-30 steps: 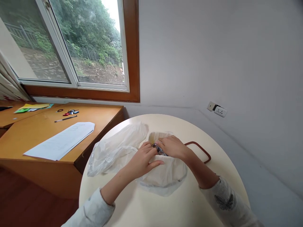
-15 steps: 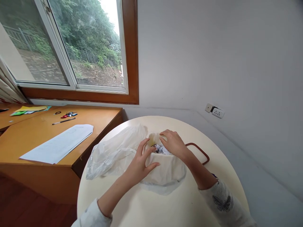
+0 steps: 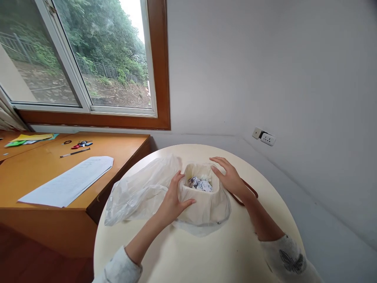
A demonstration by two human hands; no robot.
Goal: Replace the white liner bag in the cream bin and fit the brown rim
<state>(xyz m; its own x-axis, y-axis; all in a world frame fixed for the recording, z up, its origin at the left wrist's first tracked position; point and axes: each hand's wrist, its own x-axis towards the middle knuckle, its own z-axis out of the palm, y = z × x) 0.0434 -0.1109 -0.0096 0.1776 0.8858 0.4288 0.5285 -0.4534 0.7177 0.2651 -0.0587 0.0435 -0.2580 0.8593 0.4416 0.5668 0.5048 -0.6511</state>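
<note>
Container, small, pale, squarish mouth with rounded corners; upright, open. Liner, thin translucent white plastic; folded over the container's rim, skirt spread loosely around its base. Paper, white with dark markings; crumpled, inside the container, below its rim.

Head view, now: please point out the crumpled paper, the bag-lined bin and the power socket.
Crumpled paper [image 3: 203,184]: head view, top of the heap.
Bag-lined bin [image 3: 203,208]: head view, bag-covered front wall.
Power socket [image 3: 268,138]: head view, middle of the white faceplate.

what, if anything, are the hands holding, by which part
Nothing looks gripped: the left hand and right hand are open beside the lined bin; contact cannot be told.
</note>
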